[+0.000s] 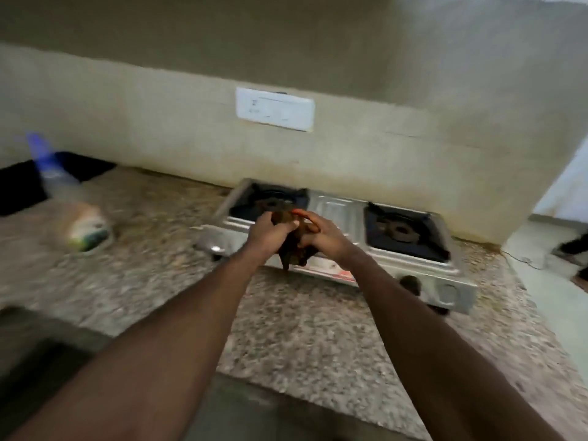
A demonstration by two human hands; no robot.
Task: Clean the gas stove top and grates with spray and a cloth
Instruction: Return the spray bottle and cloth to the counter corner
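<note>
Holding entry: cloth (291,249), dark and bunched, gripped in the curled fingers of left hand (269,232) and right hand (323,238), above the gas stove (337,206) front edge. Spray bottle (54,173): far left on table (286,329), blurred. Likely risks: the hanging cloth tail snags a grate (401,230); hard wiping shifts the stove.

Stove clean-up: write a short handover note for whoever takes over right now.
Hands: left hand and right hand both grip the dark cloth over the front of the stove.
A blurred bottle, probably the spray, stands far left on the counter.
The left grate and right grate sit on their burners.
Done: cannot tell from this blur.
Left: likely wiping top and grates.
</note>
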